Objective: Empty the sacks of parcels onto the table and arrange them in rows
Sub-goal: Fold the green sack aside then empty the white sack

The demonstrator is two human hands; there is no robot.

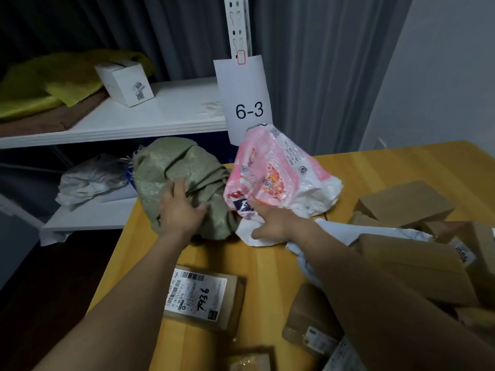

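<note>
A crumpled green woven sack (182, 170) lies at the far left corner of the yellow wooden table (267, 266). My left hand (180, 210) rests on it with fingers spread. Beside it sits a pink and white plastic sack (270, 172). My right hand (270, 223) pinches its white lower edge. A brown parcel with a label marked 7936 (203, 298) lies near me between my arms. Several brown cardboard parcels (407, 202) are piled at the right, partly hidden by my right forearm.
White shelves (166, 116) stand left of the table, holding a white box (126, 81), yellow fabric (48, 81) and a grey bag (88, 180). A paper sign reading 6-3 (246, 103) hangs on the shelf post. A grey curtain hangs behind.
</note>
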